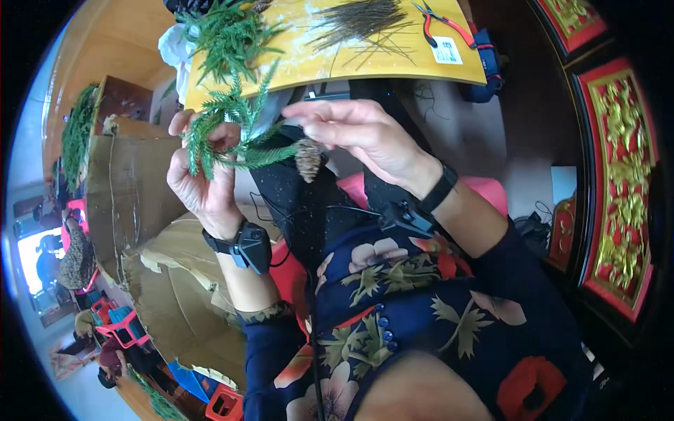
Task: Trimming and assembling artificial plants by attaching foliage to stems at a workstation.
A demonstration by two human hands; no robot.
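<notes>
A green artificial pine sprig with several needled branches is held up in front of me, just short of the table edge. My left hand is closed around its left side, partly covered by the needles. From the sprig's right end hangs a brown pine cone. My right hand is just above the cone, its thumb and forefinger brought together in a pinch beside the branches. What lies between those fingertips is too small to make out.
On the yellow table lie a pile of green sprigs, a bundle of thin dark stems and red-handled pliers. A large cardboard box stands at my left. Carved red-and-gold panels are at the right.
</notes>
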